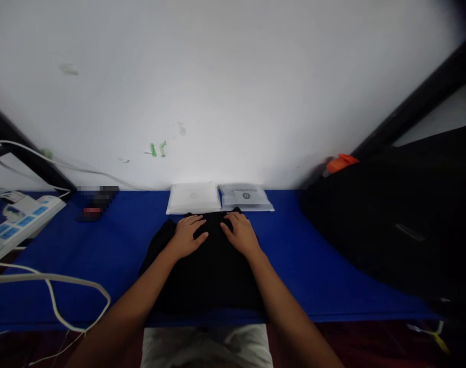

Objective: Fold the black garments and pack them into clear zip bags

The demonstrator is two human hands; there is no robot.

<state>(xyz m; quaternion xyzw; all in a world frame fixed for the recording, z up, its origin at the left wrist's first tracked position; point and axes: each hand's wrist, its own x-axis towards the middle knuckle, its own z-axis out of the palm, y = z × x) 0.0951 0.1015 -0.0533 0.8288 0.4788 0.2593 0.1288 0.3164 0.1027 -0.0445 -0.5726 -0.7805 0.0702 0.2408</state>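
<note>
A black piece of cloth (213,276), perhaps a garment, lies spread on the blue surface in front of me. My left hand (187,236) rests flat on its far left part, fingers apart. On the far right part lies my right hand (241,232), also flat with the fingers spread. Just beyond the cloth, against the wall, are two flat packets side by side: a white packet (194,198) on the left and a frosted plastic bag (246,197) with a dark round logo on the right. Neither hand touches the packets.
A white power strip (23,225) and loose white cables (79,280) are on the left of the blue surface (294,255). A dark, partly blurred object (98,202) lies near the wall. At the right stands a large black bag-like bulk (401,220) with an orange item (340,163) behind it.
</note>
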